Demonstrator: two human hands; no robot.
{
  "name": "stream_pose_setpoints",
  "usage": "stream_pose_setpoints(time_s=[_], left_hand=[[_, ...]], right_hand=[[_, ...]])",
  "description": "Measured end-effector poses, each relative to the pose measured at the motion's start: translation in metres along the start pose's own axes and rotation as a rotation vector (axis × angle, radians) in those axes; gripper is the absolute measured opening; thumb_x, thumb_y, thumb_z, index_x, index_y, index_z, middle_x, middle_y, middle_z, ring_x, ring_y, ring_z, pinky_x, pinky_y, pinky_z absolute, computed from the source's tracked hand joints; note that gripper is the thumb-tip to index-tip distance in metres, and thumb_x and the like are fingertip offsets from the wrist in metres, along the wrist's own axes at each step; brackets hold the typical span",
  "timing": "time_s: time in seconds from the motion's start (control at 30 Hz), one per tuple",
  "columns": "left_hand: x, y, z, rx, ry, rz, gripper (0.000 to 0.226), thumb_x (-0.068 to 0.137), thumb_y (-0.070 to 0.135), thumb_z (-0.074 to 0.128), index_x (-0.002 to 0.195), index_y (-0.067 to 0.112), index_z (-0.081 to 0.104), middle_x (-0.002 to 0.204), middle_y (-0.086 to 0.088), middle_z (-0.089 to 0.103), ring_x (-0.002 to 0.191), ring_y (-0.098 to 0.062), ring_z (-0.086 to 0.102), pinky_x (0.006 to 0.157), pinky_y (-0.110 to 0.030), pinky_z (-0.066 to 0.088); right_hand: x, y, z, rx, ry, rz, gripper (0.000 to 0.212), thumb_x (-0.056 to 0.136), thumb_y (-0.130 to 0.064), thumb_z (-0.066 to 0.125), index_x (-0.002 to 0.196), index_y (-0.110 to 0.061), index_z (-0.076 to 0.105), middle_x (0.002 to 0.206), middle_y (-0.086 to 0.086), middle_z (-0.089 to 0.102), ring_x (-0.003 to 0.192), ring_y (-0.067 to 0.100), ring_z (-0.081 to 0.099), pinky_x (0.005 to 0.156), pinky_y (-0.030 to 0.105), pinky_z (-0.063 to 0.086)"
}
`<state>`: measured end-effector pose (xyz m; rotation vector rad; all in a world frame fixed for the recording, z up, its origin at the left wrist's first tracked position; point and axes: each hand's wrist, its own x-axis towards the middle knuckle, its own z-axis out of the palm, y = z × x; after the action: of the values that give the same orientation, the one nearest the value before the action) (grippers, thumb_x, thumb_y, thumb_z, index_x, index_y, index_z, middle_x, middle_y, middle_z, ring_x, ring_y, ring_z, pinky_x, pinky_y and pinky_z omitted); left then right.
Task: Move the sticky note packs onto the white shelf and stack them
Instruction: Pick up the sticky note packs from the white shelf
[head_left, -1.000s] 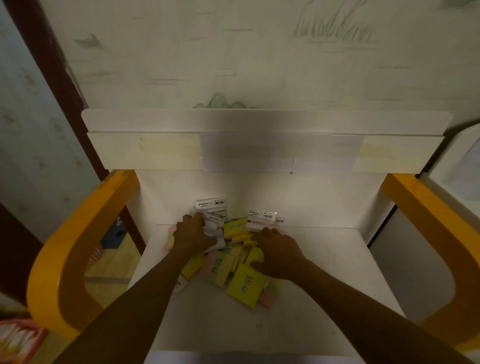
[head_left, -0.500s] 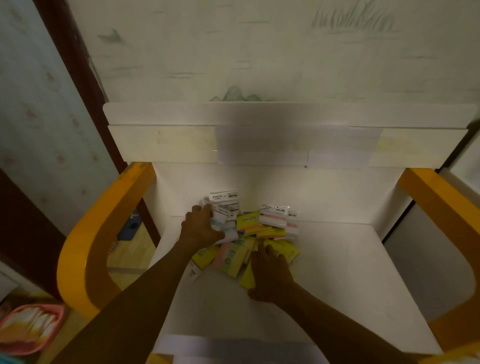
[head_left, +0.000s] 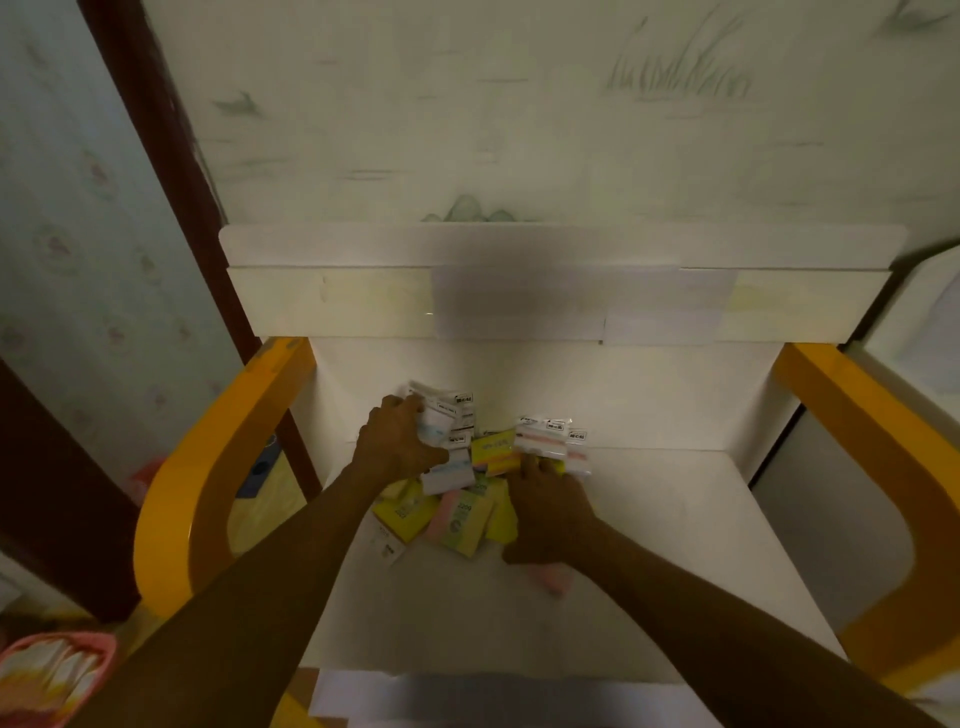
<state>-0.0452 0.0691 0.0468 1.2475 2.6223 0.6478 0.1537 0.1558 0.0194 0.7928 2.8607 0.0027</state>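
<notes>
Both hands have pushed deeper into the packs (head_left: 460, 519) heaped on the shelf (head_left: 649, 561). Right hand (head_left: 545, 512) lies over the yellow ones, fingers curled round a pack at the pile's far edge. Left hand (head_left: 397, 441) grips white packs by the back wall.

Home room: patterned wallpaper (head_left: 78, 218), wooden floor (head_left: 270, 499).
</notes>
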Motion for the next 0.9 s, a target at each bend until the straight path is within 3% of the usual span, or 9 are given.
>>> stream_pose_setpoints(time_s=[0.13,0.3,0.5,0.6,0.7,0.9], left_hand=[[0.005,0.018,-0.021,-0.012,0.032,0.07,0.082,0.066,0.044,0.082,0.133,0.011,0.049,0.136,-0.012,0.046,0.121,-0.027,0.048,0.1,-0.039,0.044],[0.01,0.045,-0.044,-0.004,0.053,0.189,0.08,0.068,0.046,0.08,0.133,0.009,0.052,0.137,-0.013,0.046,0.123,-0.028,0.047,0.101,-0.035,0.041],[0.013,0.092,-0.058,-0.022,0.035,0.312,0.094,0.054,0.063,0.064,0.131,0.011,0.054,0.138,-0.011,0.046,0.123,-0.027,0.047,0.101,-0.032,0.04],[0.012,0.119,-0.057,-0.01,0.026,0.347,0.081,0.065,0.049,0.077,0.132,0.01,0.053,0.14,-0.012,0.043,0.127,-0.028,0.043,0.103,-0.032,0.036],[0.007,0.147,-0.057,0.006,0.015,0.391,0.088,0.058,0.057,0.069,0.132,0.012,0.053,0.141,-0.013,0.042,0.128,-0.028,0.042,0.105,-0.034,0.037],[-0.007,0.205,-0.051,0.05,0.016,0.464,0.077,0.07,0.046,0.077,0.134,0.012,0.051,0.142,-0.012,0.042,0.127,-0.028,0.042,0.106,-0.037,0.039]], right_hand=[[0.002,0.02,-0.043,0.037,0.064,0.029,0.097,0.066,-0.061,0.074,0.142,-0.015,0.033,0.139,0.011,0.036,0.126,0.031,0.04,0.097,0.046,0.043],[-0.008,0.053,-0.091,0.053,0.167,0.13,0.082,0.067,-0.056,0.074,0.133,-0.017,0.043,0.128,0.007,0.043,0.116,0.028,0.046,0.082,0.041,0.046],[-0.041,0.099,-0.125,0.112,0.279,0.252,0.083,0.07,-0.055,0.071,0.141,-0.029,0.037,0.131,0.003,0.047,0.117,0.027,0.051,0.088,0.038,0.045],[-0.061,0.121,-0.134,0.124,0.298,0.302,0.074,0.071,-0.055,0.071,0.136,-0.032,0.042,0.127,0.003,0.047,0.115,0.027,0.052,0.086,0.036,0.044],[-0.083,0.144,-0.139,0.14,0.288,0.336,0.072,0.072,-0.056,0.069,0.135,-0.034,0.043,0.126,0.005,0.047,0.114,0.028,0.051,0.089,0.038,0.046],[-0.138,0.192,-0.147,0.126,0.304,0.413,0.069,0.074,-0.056,0.067,0.136,-0.035,0.043,0.128,0.006,0.047,0.114,0.029,0.052,0.093,0.04,0.046]])
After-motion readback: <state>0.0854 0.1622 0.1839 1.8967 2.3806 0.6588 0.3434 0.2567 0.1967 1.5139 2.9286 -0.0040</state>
